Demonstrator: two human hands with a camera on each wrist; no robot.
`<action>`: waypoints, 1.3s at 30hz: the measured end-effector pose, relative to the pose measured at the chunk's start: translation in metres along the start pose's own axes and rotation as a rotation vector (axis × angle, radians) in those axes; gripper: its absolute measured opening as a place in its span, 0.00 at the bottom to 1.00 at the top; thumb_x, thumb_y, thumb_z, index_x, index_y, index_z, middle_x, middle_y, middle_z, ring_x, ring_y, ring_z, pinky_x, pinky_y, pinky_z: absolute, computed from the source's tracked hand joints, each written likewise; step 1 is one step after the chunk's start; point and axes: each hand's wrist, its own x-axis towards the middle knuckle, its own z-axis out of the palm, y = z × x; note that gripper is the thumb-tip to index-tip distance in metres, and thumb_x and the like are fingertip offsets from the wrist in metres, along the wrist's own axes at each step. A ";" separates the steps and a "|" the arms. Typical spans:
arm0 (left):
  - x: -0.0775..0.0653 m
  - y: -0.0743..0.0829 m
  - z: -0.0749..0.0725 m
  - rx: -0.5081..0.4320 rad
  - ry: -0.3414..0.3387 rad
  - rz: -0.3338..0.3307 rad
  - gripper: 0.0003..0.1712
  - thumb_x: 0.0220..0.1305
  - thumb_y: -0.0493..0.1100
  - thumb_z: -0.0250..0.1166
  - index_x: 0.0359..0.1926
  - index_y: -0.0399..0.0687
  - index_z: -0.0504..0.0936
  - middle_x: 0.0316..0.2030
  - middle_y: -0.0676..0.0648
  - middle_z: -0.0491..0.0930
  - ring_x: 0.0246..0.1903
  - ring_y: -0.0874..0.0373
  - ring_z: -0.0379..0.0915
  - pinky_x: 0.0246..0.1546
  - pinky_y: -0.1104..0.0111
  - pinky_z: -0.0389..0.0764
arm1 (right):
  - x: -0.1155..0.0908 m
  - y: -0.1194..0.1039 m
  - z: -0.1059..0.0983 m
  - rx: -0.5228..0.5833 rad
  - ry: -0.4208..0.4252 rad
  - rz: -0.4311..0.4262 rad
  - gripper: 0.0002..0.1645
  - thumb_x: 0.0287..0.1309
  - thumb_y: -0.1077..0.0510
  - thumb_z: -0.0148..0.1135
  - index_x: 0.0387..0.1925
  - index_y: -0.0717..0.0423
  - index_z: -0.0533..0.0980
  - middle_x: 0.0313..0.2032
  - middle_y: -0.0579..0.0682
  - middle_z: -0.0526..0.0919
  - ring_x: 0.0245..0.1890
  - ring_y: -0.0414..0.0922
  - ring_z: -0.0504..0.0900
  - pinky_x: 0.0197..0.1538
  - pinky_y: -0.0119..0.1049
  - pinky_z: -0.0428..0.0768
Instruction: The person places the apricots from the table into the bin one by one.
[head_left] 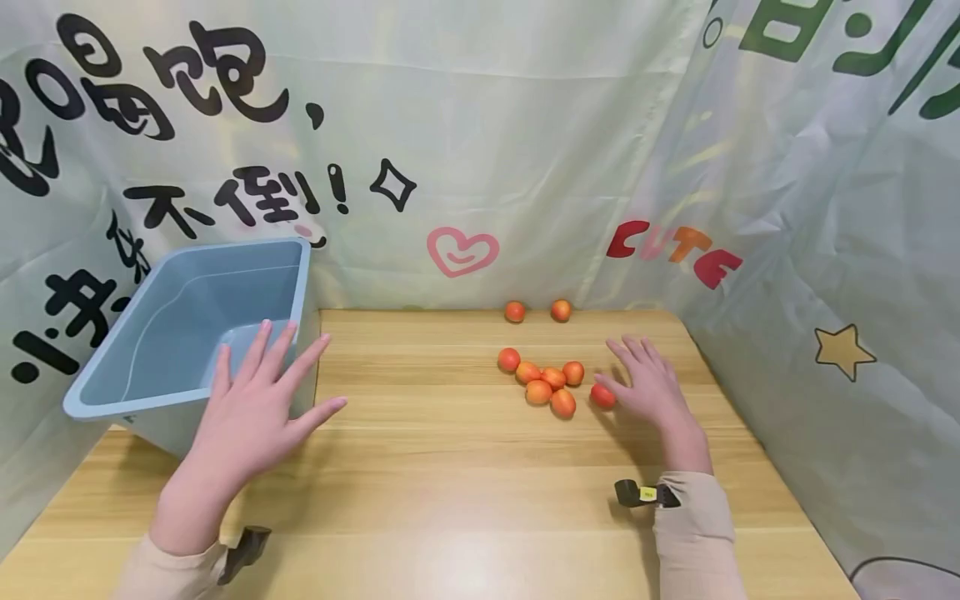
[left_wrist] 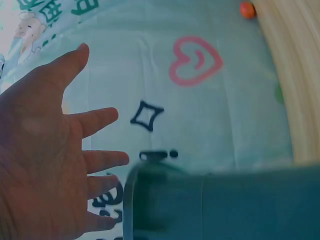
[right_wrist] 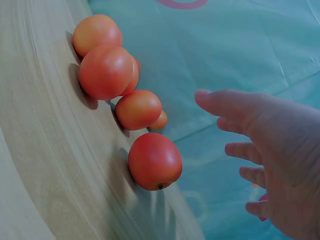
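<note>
- Right hand (head_left: 654,398): fingers extended, empty; just beside one red cherry tomato (head_left: 602,397), with a gap visible in right wrist view.
- Six more cherry tomatoes (head_left: 537,392) clustered left of it on wooden table (head_left: 450,483); two others at far edge, near printed fabric (head_left: 540,167).
- Left hand (head_left: 251,421): fingers spread, empty; overlaps blue plastic bin (head_left: 217,287) in head view, contact unclear.

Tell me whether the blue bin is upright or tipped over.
Upright. In the head view, the blue bin stands on the wooden table with its open top facing up, partly hidden behind the left hand.
</note>
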 end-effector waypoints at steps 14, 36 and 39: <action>-0.007 -0.024 0.007 0.021 -0.076 -0.022 0.48 0.60 0.74 0.54 0.76 0.61 0.54 0.74 0.38 0.55 0.74 0.38 0.45 0.65 0.29 0.35 | -0.002 0.008 0.009 0.042 -0.063 -0.080 0.40 0.61 0.45 0.62 0.69 0.62 0.64 0.67 0.70 0.66 0.67 0.69 0.62 0.65 0.69 0.61; -0.014 -0.027 0.002 0.000 -0.030 0.076 0.50 0.56 0.72 0.61 0.74 0.60 0.59 0.73 0.40 0.59 0.73 0.39 0.52 0.65 0.31 0.42 | 0.003 0.009 0.018 0.126 -0.135 -0.037 0.27 0.54 0.58 0.68 0.55 0.64 0.76 0.47 0.64 0.83 0.46 0.57 0.80 0.51 0.55 0.76; -0.015 -0.027 0.001 0.001 -0.033 0.073 0.50 0.56 0.72 0.61 0.74 0.60 0.59 0.73 0.40 0.59 0.73 0.39 0.51 0.65 0.31 0.42 | 0.003 0.006 0.016 0.110 -0.115 -0.024 0.29 0.54 0.56 0.68 0.58 0.63 0.75 0.50 0.66 0.82 0.48 0.60 0.80 0.53 0.57 0.75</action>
